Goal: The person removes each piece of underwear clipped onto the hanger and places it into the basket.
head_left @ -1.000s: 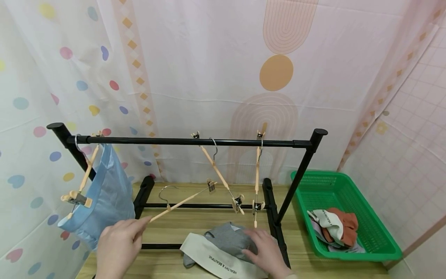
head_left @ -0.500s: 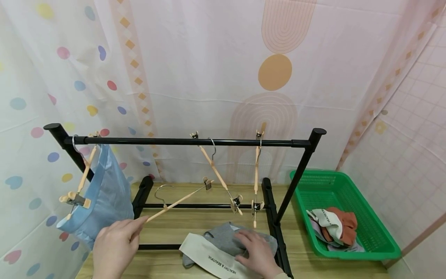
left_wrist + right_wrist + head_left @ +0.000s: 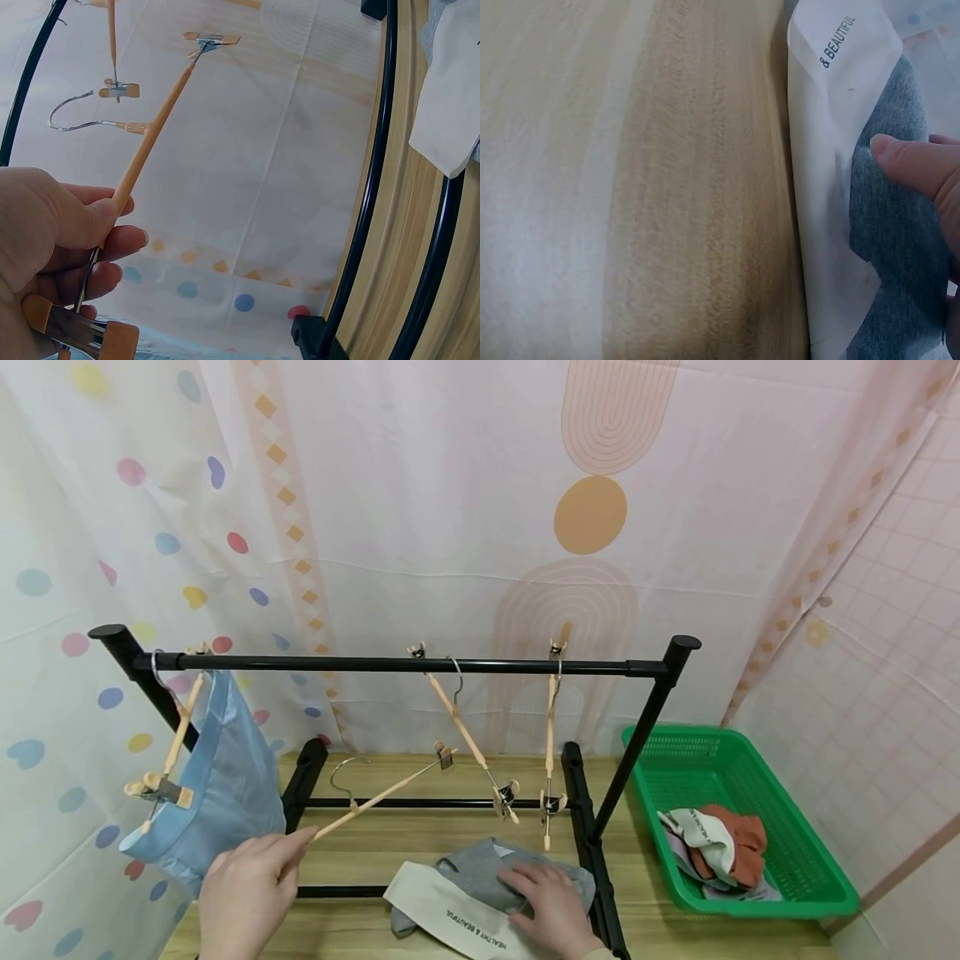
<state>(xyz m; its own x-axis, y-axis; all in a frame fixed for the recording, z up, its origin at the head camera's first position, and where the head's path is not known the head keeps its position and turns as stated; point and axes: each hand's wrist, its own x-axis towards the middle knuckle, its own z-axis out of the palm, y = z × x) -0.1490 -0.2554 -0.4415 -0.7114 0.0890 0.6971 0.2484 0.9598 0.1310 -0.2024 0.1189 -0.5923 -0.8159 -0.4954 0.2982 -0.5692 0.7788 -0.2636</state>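
2 bare hands at work. Left hand (image 3: pixel 251 885): thumb and fingers bent, gripping 1 clip hanger (image 3: pixel 382 795) near its end; the hand has closed around the pale wooden bar, 1 metal clip (image 3: pixel 75 330) beside the fingers, the other at the far end. Hanger held aslant, its wire hook free in the air below the rack's top rail.

Right hand (image 3: pixel 547 897): resting on a grey garment (image 3: pixel 480 868), fingers relaxed, thumb standing apart from the forefinger; touching the cloth, not gripping it.

Garment lies crumpled on the wood-grain tabletop (image 3: pixel 352 860), inside the right foot of the rack. Its cream waistband (image 3: pixel 446 906) is printed HEALTHY & BEAUTIFUL; the right wrist view shows only "& BEAUTIFUL".

Left: light-blue garment (image 3: pixel 232 777) clipped to 1 hanger on the rail.

Right: green plastic basket (image 3: pixel 798 835), outside the rack, holding a small heap: rust-orange cloth (image 3: pixel 746 839), a lilac-grey piece (image 3: pixel 684 860) and another cream band (image 3: pixel 705 831). Print there is small; HEALTHY is partly legible.

Black rail (image 3: pixel 337 664): 2 bare clip hangers, 1 slanted (image 3: pixel 457 718), 1 nearly in line with the view (image 3: pixel 550 727).

Behind: patterned curtain (image 3: pixel 450 527), coloured dots at left, tan arches and 1 oval nearer the right.
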